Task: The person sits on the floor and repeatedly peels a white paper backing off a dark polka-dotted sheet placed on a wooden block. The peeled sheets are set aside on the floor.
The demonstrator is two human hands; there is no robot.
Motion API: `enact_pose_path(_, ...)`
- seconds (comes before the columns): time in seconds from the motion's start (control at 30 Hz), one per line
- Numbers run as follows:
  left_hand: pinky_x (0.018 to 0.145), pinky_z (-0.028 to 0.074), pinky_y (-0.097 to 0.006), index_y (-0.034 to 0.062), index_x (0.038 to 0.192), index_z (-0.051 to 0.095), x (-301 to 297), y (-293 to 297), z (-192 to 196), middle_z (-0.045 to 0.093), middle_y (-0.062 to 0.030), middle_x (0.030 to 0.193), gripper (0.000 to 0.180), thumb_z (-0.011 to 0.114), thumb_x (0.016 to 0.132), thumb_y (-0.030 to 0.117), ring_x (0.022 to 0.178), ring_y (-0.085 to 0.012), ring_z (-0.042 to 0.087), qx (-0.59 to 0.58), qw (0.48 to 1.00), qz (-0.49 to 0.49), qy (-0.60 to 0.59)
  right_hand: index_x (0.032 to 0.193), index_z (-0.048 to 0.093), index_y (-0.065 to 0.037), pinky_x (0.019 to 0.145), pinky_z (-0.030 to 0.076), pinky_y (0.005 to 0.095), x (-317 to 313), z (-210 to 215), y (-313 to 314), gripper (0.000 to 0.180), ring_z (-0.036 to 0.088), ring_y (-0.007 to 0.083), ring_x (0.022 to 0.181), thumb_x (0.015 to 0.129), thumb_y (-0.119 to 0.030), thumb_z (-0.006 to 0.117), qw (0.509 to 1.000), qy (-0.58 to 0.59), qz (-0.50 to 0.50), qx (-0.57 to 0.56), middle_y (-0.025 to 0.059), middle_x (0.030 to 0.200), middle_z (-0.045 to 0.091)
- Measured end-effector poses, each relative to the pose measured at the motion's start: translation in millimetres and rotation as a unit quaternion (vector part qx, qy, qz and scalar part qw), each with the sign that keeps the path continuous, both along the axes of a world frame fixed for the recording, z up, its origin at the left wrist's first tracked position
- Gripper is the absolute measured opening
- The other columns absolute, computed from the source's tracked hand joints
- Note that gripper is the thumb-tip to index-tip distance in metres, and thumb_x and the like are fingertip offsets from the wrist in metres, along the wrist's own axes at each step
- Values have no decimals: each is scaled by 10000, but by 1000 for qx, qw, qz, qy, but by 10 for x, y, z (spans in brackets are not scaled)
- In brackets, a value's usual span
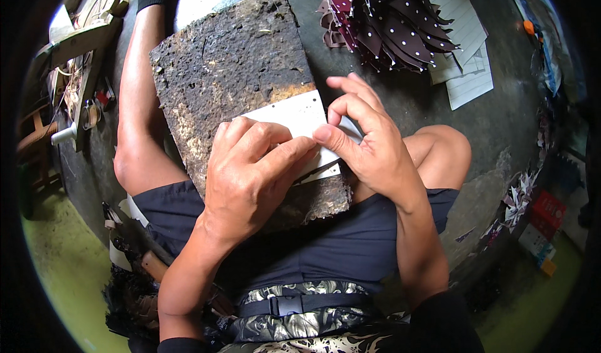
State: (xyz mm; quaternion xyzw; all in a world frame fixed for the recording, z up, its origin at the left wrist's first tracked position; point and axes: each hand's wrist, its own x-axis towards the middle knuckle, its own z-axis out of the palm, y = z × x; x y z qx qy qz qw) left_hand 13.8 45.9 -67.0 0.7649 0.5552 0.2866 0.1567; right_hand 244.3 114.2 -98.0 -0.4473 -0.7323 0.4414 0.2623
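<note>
Obscured: the tips of the left hand [247,162], tucked beneath its own knuckles; the lower left of the white sheet [299,116], covered by that hand. A pale portion behind the right hand [375,137] is perhaps a second layer; the view does not settle it.

White sheet: flat, stiff-looking, small dark holes near its edges; lying on a rough, dark, worn board [231,52] across the lap.

Left fingers: curled over the sheet; grip cannot be told. Right fingers: loosely bent, spread, thumb and forefinger slightly parted at the sheet's right edge; any pinch unclear.
</note>
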Motion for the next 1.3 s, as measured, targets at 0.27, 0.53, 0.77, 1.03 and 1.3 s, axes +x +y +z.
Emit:
enact_pose_path(0.27, 799, 476, -414, 188, 1147, 873, 28, 45, -71, 702, 20, 1021, 282, 942, 876, 221, 912, -218, 642, 32, 999, -12, 10, 1037, 688, -52, 942, 542, 300, 108, -386, 95, 363, 581, 101, 1079, 1063, -360, 879, 913, 246, 32, -323, 18, 1188, 632)
enact_pose_path(0.53, 779, 455, -405, 197, 1134, 876, 99, 104, -89, 706, 38, 1022, 294, 956, 855, 242, 900, -207, 639, 47, 999, -10, 12, 1049, 701, -39, 934, 551, 302, 147, -277, 110, 379, 619, 102, 1044, 1071, -379, 866, 933, 216, 5, -288, 10, 1146, 678)
enact_pose_path(0.77, 792, 484, -410, 171, 1144, 879, 5, 93, -87, 718, 21, 1044, 308, 957, 851, 223, 896, -216, 637, 38, 999, -21, -12, 1052, 715, -32, 904, 542, 320, 95, -311, 107, 388, 627, 133, 1002, 1070, -389, 866, 946, 197, 48, -253, 32, 1112, 690)
enact_pose_path(1.03, 799, 491, -406, 174, 1133, 885, 29, 135, -81, 737, 20, 1059, 293, 959, 852, 212, 905, -222, 641, 41, 999, -32, 3, 1119, 712, -52, 814, 501, 237, 198, -311, 178, 267, 570, 32, 924, 1154, -310, 774, 906, 205, 71, -364, -60, 1013, 658)
enact_pose_path(1.3, 803, 491, -409, 174, 1132, 882, 36, 143, -77, 738, 23, 1058, 298, 964, 849, 221, 906, -223, 638, 41, 999, -28, 0, 1096, 746, -43, 822, 526, 279, 151, -272, 109, 279, 599, 52, 954, 1154, -314, 777, 938, 212, 62, -267, -35, 994, 677)
